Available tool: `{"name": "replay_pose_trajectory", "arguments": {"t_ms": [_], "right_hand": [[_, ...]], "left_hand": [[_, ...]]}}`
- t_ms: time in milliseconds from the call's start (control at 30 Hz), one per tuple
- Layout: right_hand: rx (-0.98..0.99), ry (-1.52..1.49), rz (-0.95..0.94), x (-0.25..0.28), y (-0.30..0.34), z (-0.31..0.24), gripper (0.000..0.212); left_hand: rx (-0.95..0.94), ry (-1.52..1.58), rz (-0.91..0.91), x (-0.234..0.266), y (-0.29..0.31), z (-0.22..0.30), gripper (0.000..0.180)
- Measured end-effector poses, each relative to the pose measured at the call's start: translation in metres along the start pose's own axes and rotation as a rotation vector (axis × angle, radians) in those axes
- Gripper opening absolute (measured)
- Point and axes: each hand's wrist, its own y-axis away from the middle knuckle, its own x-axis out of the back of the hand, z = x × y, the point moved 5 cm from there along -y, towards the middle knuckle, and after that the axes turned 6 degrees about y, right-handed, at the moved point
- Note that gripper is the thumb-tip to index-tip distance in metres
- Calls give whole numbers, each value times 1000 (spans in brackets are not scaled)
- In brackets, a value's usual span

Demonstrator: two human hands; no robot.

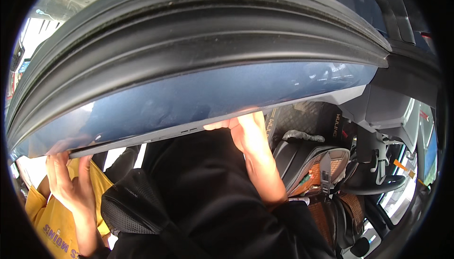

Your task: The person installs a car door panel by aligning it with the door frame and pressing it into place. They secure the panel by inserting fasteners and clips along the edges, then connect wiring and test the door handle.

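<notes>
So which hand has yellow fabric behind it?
Your left hand, overlapping the yellow garment; your right hand, at the grey trim, is beside black clothing.

Two hands (73, 190) (243, 133), one blue panel (203, 96), apparently one steering wheel (378, 189)

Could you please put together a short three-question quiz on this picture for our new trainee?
1. What colour is the glossy panel between the black ridged trim and the grey strip?
A) Red
B) Blue
C) White

2. True or false: the right hand is gripping the steering wheel.

3. Which of the wearer's hands is nearer the yellow garment?

Key:
1. B, blue.
2. False; it is at the grey strip along the panel's lower edge.
3. The left hand, raised to the strip's left end.
</notes>
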Motion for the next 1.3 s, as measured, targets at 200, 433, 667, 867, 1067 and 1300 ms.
{"name": "replay_pose_trajectory", "arguments": {"t_ms": [200, 433, 667, 867, 1067, 1300], "right_hand": [[67, -48, -2, -7, 0, 0, 47], [40, -149, 107, -12, 1, -6, 14], [60, -187, 83, -7, 2, 0, 15], [151, -141, 82, -3, 3, 5, 36], [158, -131, 286, -9, 12, 3, 31], [135, -95, 199, -4, 10, 8, 40]], "left_hand": [[-90, 87, -31, 1, -3, -11, 30], [-111, 146, 8, -6, -7, -4, 16], [-103, 161, 47, -3, -10, 2, 19], [-255, 148, 57, -2, -13, 9, 22], [-352, 205, -20, -3, -6, 1, 26], [-359, 264, -34, -2, 2, -5, 26]]}}
